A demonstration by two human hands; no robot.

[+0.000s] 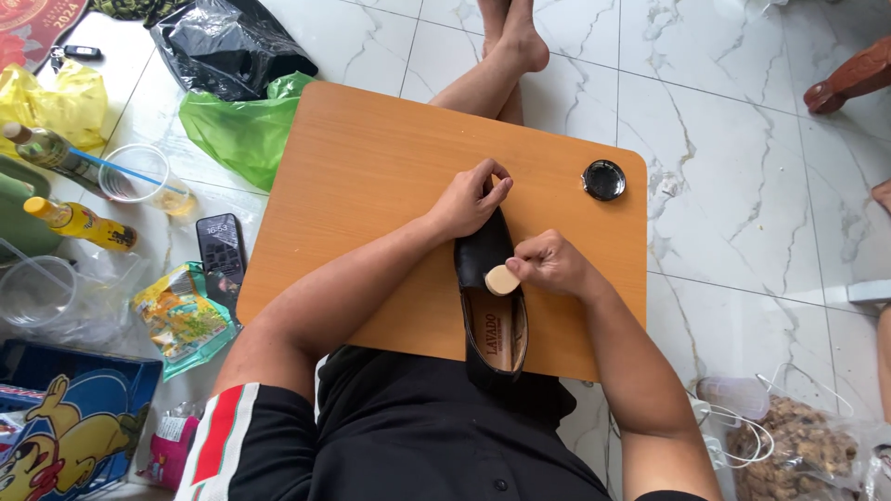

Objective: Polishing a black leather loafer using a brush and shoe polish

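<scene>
A black slip-on shoe with a tan insole lies lengthwise on a small wooden lap table, its toe pointing away from me. My left hand grips the toe end and holds the shoe down. My right hand pinches a small round beige sponge and presses it against the shoe's upper near the opening. A round black tin sits open on the table's far right corner.
On the white marble floor to the left lie a phone, snack packets, two bottles, plastic cups, green, yellow and black bags. A bag of nuts sits at right. My bare feet extend beyond the table.
</scene>
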